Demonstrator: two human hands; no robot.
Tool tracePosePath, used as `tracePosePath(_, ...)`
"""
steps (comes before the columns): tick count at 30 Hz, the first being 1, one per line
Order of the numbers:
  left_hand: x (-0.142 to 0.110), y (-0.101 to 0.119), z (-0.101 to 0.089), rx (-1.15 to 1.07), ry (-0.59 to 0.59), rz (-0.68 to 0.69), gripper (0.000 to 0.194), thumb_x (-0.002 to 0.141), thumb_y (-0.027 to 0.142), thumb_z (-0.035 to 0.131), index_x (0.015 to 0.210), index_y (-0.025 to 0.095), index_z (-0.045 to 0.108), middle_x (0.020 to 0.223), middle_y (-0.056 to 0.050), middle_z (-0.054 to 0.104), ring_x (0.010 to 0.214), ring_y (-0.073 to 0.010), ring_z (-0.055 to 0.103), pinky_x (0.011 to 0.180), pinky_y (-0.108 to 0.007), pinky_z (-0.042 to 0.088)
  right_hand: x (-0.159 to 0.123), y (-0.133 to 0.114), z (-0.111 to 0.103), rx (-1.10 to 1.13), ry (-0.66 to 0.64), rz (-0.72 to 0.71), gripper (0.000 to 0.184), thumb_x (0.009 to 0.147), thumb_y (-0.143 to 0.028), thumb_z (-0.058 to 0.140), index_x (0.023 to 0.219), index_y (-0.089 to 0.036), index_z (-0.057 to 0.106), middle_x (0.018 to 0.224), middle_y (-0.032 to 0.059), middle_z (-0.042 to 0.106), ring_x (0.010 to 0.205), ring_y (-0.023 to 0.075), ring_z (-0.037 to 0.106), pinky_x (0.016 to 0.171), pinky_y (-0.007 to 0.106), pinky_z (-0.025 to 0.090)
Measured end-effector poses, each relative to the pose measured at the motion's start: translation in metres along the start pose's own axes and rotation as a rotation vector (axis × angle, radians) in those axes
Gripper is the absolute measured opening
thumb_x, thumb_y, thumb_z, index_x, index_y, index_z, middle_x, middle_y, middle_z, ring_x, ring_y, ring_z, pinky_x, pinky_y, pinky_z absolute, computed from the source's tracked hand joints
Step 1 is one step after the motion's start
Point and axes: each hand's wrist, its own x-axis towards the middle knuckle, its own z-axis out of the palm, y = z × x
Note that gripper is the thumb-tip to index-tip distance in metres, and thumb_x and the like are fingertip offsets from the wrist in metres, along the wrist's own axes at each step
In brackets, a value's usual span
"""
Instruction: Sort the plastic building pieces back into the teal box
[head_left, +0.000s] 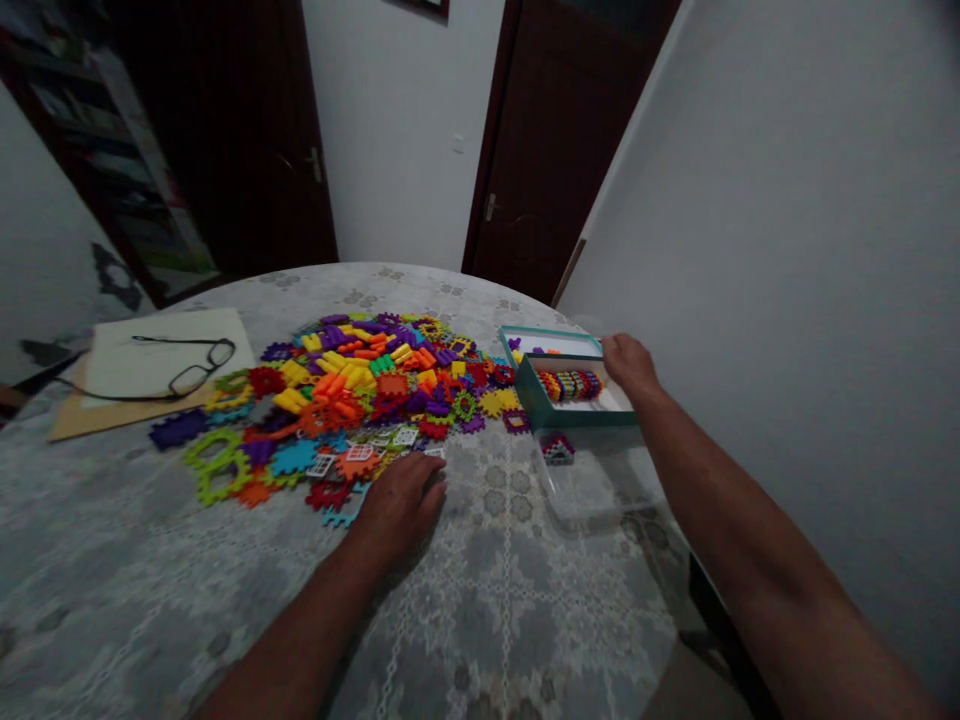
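My left hand (401, 502) rests on the tablecloth at the near edge of a pile of colourful plastic building pieces (360, 380). Its fingers point to the right, loosely apart, with nothing visible in them. White window-shaped pieces (360, 453) lie just beyond it. At the right, my right hand (631, 362) is closed on the end of a teal box (592, 420); its fingertips are partly hidden. Inside that box lies a row of small multicoloured pieces (571, 385). Behind it sits a teal-rimmed tray (551, 333) holding a few purple and orange pieces.
A clear plastic container (600, 490) sits in front of the teal box, with a small triangular piece (557, 450) in it. Glasses (191, 380) lie on paper and a board (67, 425) at the left. A wall (810, 250) stands close on the right.
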Motion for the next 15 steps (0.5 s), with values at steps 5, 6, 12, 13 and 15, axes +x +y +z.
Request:
tracePosePath(5,-0.001,0.008,-0.002,0.012,0.014,0.001,0.026,0.101,0.026,0.062,0.122,0.019,0.076,0.120,-0.015,0.079,0.113,-0.0311,0.075,0.104,-0.047,0.060,-0.085,-0.051,0.002,0.447,0.070,-0.359,0.037,0.109,-0.036,0.051,0.124,-0.019,0.080,0.127,0.0134,0.080,0.119,0.0292,0.073,0.110,0.046,0.055)
tracePosePath(6,-0.001,0.009,-0.002,0.016,0.019,-0.002,0.026,0.101,0.025,0.062,0.122,0.019,0.076,0.119,-0.015,0.079,0.112,-0.0308,0.075,0.103,-0.047,0.060,-0.107,-0.065,0.010,0.515,0.014,-0.429,0.036,0.109,-0.036,0.051,0.124,-0.021,0.080,0.128,0.0115,0.080,0.119,0.0281,0.073,0.110,0.046,0.055)
tracePosePath(12,0.002,0.013,-0.004,0.028,0.055,-0.016,0.021,0.102,0.022,0.063,0.118,0.020,0.076,0.111,-0.012,0.078,0.104,-0.0279,0.075,0.098,-0.043,0.060,-0.175,-0.129,0.104,0.453,-0.166,-0.469,0.051,0.101,-0.017,0.053,0.149,-0.011,0.065,0.157,0.0221,0.064,0.151,0.0304,0.055,0.128,0.048,0.044)
tracePosePath(13,0.002,0.013,-0.004,0.031,0.062,-0.018,0.021,0.102,0.021,0.064,0.118,0.020,0.077,0.110,-0.012,0.078,0.104,-0.0279,0.075,0.098,-0.043,0.060,-0.175,-0.133,0.118,0.401,-0.186,-0.414,0.054,0.100,-0.016,0.053,0.153,-0.009,0.063,0.161,0.0238,0.060,0.154,0.0312,0.052,0.128,0.048,0.044)
tracePosePath(15,0.003,0.013,-0.003,0.035,0.069,-0.021,0.020,0.101,0.020,0.065,0.117,0.020,0.077,0.110,-0.012,0.078,0.105,-0.0282,0.075,0.099,-0.043,0.060,-0.172,-0.139,0.139,0.325,-0.213,-0.331,0.057,0.100,-0.014,0.054,0.156,-0.006,0.059,0.162,0.0253,0.058,0.154,0.0321,0.052,0.127,0.046,0.044)
